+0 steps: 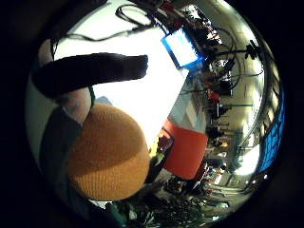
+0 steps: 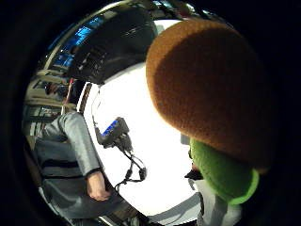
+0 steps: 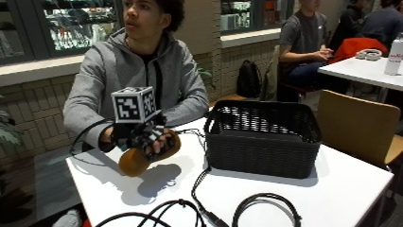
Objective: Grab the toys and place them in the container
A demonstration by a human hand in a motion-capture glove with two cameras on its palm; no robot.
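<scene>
My gloved right hand (image 3: pixel 142 137) grips an orange knitted toy (image 3: pixel 140 158) and holds it in the air above the white table (image 3: pixel 283 194), left of the black woven basket (image 3: pixel 263 137). The toy's orange body (image 1: pixel 109 152) fills much of the little finger side view, with a strapped finger (image 1: pixel 90 71) beside it. In the thumb side view the orange body (image 2: pixel 207 84) has a green knitted end (image 2: pixel 221 172). The toy casts a shadow on the table below it. The basket's inside is hidden from this angle.
Black cables (image 3: pixel 207 208) loop across the table's front. A small device with a blue screen (image 2: pixel 113 129) lies on the table. The person's bare left hand (image 2: pixel 96 186) rests at the table edge. A wooden chair (image 3: pixel 359 125) stands beside the basket.
</scene>
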